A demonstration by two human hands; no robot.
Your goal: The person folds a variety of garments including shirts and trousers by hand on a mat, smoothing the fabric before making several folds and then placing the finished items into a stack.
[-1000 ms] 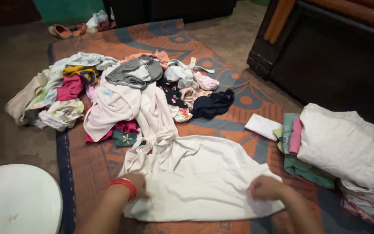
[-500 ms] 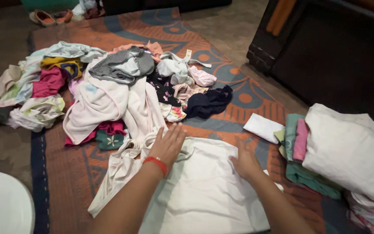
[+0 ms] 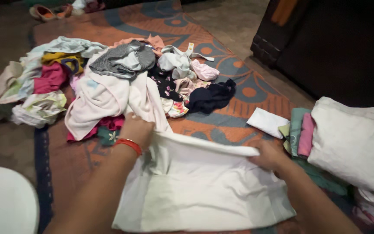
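Now we grip the white garment (image 3: 204,182), spread on the patterned rug (image 3: 239,93) just in front of the heap of unsorted clothes (image 3: 104,78). Left hand (image 3: 136,129), red bangle (image 3: 129,145) at wrist, pinches its far left corner against the heap. Right hand (image 3: 270,155) pinches the far right corner, fingers closed on the folded edge. Folded stack (image 3: 347,143) lies right of the garment.

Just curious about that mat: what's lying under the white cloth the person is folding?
Under the white cloth lies the orange patterned mat, showing around its edges. Both hands, left and right, grip its far edge. Anything else beneath is covered.
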